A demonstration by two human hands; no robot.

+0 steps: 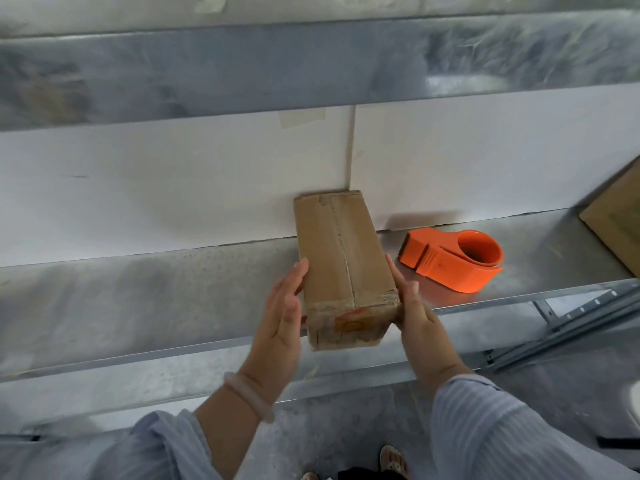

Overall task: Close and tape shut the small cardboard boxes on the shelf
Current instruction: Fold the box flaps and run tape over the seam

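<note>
At the near edge lies a grey speckled floor, with the toes of two sandalled feet at the bottom of the view and two pale blue striped sleeves reaching forward; a single pale bangle circles the left wrist. Beyond them runs the front lip of a dull galvanised metal shelf, and a perforated rail shows under it on the right. The one small cardboard box lies lengthwise on this shelf, its near end poking out past the lip and its far end up against the white back panel. Its flaps are closed, with clear tape along the top seam and over the near end. The left hand lies flat along the box's left side, fingers straight and pressed together; the right hand lies along the right side in the same way, its thumb at the near corner. Just right of the box, not touching it, sits one orange tape dispenser. Farther right, one larger piece of cardboard is cut off by the frame. Farthest and highest is a second metal shelf level.
</note>
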